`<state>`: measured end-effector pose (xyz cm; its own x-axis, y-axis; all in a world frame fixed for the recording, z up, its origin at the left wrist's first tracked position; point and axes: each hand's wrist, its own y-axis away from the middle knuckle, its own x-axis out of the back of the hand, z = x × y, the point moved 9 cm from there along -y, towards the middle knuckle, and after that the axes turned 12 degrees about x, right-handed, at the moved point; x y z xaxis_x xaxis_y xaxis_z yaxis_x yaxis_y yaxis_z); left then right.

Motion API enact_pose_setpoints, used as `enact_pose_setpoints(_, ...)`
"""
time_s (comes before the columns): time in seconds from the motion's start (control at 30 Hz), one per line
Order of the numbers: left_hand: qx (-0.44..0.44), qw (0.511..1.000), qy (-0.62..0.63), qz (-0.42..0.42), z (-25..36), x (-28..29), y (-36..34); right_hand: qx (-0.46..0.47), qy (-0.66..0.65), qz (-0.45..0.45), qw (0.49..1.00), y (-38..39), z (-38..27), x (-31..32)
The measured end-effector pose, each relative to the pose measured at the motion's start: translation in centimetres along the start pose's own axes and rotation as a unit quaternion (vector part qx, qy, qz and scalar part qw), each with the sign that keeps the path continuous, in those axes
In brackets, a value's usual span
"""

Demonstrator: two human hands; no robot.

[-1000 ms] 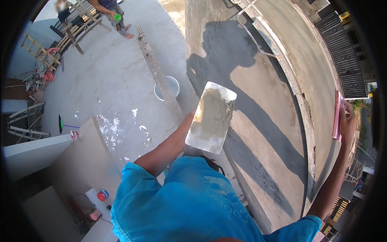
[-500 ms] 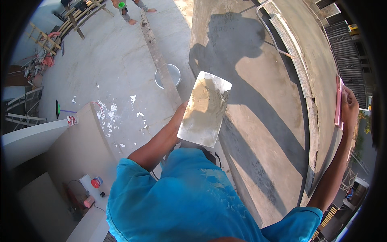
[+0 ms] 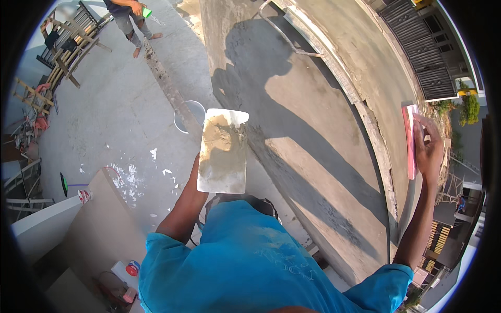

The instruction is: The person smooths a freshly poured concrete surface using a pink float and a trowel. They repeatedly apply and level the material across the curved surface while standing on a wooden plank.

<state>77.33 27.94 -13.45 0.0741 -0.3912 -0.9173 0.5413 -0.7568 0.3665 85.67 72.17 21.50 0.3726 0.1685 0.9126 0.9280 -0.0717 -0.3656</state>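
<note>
A white rectangular board with wet grey-beige mortar on top is held in front of my chest by my left hand, whose fingers are mostly hidden beneath it. My right hand, at the far right, grips a long pink float against the smooth plastered surface along the top of a wall. The wall's grey sloping face lies between my hands, crossed by my shadow, and a bent metal bar sits near its top.
A barefoot co-worker holds a green cup. A long plank crosses a white bucket on the concrete floor. Timber trestles and clutter line the left. A low partition wall stands lower left, a gate upper right.
The view has shifted, bringing more of the co-worker back in, whose cup is now tipped with liquid spilling. My board sits straighter. My right hand and float appear further left in the picture.
</note>
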Motion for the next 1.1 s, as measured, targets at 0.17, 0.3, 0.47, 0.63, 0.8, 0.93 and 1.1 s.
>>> enact_pose_setpoints(0.17,0.038,0.996,0.017,-0.078,-1.4,-5.5,-3.1,-0.102,0.1,-0.02,0.99,-9.0,2.3,-1.7)
enact_pose_setpoints(0.3,0.021,0.997,-0.067,-0.042,-1.7,-5.5,-3.3,0.041,-0.023,-0.022,0.999,-3.3,-7.4,-1.4)
enact_pose_setpoints(0.47,0.004,0.997,-0.01,-0.072,-0.8,-7.2,-1.8,-0.046,-0.047,-0.074,0.995,9.8,-9.7,5.0)
enact_pose_setpoints(0.63,-0.057,0.995,-0.08,0.003,1.0,-5.4,-0.4,-0.018,-0.083,-0.048,0.995,7.4,-7.4,3.8)
enact_pose_setpoints(0.8,-0.133,0.961,-0.228,0.078,2.0,-4.3,-0.6,0.153,0.048,-0.01,0.987,-11.2,-11.6,-5.5)
enact_pose_setpoints(0.93,-0.077,0.947,-0.292,0.113,0.6,-8.9,-1.0,-0.047,0.143,-0.018,0.989,-18.0,2.5,-4.2)
enact_pose_setpoints(1.1,-0.131,0.977,-0.132,0.105,5.3,-2.5,2.9,-0.053,0.106,-0.046,0.992,-7.9,2.0,-1.9)
